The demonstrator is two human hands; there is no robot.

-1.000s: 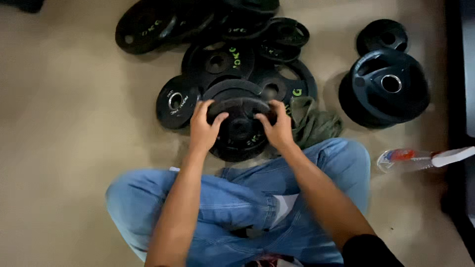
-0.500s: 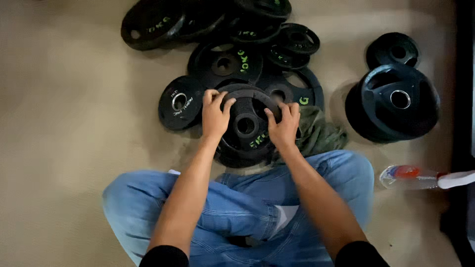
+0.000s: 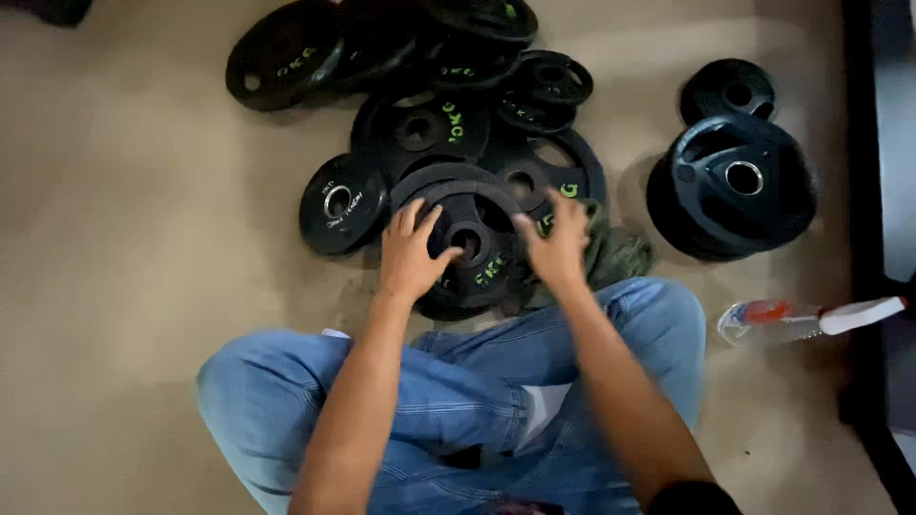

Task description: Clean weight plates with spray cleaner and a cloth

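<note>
Leftmost, on the beige floor (image 3: 124,286), a small black rubber weight plate with a steel-ringed hole (image 3: 341,203). Next, left hand (image 3: 410,256) spread flat, fingers open, on the black round rubber weight plate with grip slots (image 3: 474,238), stacked before crossed legs in blue jeans (image 3: 315,401). Right hand (image 3: 555,244) blurred, fingers loose, at that plate's right edge over a green cloth (image 3: 620,256). Far right, a clear spray bottle (image 3: 801,319).

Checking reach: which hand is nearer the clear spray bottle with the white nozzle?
Right. The right hand is on the plate pile, left of the spray bottle; the left hand lies farther left.
</note>
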